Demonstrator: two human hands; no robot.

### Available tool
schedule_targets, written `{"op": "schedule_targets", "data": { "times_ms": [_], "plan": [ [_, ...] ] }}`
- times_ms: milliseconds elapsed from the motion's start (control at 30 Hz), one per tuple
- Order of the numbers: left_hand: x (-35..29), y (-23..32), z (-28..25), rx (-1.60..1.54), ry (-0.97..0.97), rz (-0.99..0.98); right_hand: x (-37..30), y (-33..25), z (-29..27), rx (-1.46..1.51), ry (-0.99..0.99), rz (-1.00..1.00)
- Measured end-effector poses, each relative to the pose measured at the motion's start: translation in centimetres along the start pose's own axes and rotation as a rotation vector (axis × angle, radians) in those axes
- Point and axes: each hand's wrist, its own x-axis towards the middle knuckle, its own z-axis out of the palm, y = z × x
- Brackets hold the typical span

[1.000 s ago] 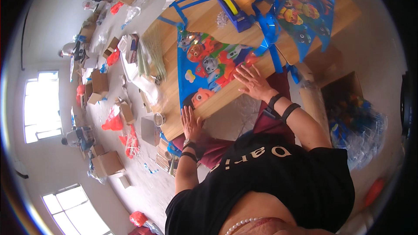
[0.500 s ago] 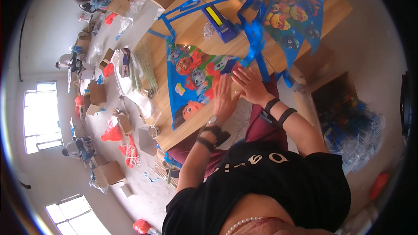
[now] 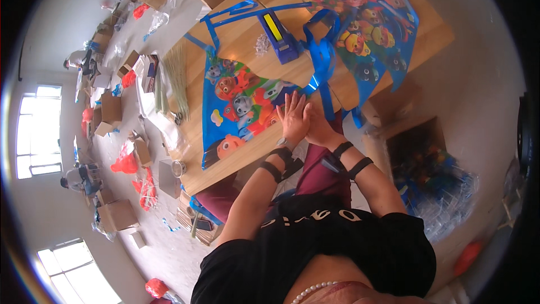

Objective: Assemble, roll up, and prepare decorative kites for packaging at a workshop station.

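The printed sheet (image 3: 242,98) lay flat on the near left part of the wooden table (image 3: 242,40), picture side up. The left hand (image 3: 294,119) rested at its near right end, palm down, fingers slightly spread and pointing far. The right hand (image 3: 322,130) was just beside it, partly covered by it; whether its fingers were spread or together could not be told. No pinch was visible. A blue strip (image 3: 322,61) lay loosely curled beyond the hands.

In judgement, the sheet was light, thin and limp, its glossy face likely slippery and prone to creasing. Best hold: its plain blue left border, both corners, pinched softly and lifted evenly.
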Motion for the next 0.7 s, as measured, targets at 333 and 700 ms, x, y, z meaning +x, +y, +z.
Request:
{"op": "schedule_targets", "data": {
  "times_ms": [333,700],
  "plan": [
    [-0.6,-0.3,1.1,0.045,0.119,0.051,1.5,7.9,-6.4,-0.048,0.498,0.453],
    [-0.6,-0.2,1.1,0.072,0.090,0.012,6.1,10.3,-7.1,0.553,0.259,0.737]
  ]
}}
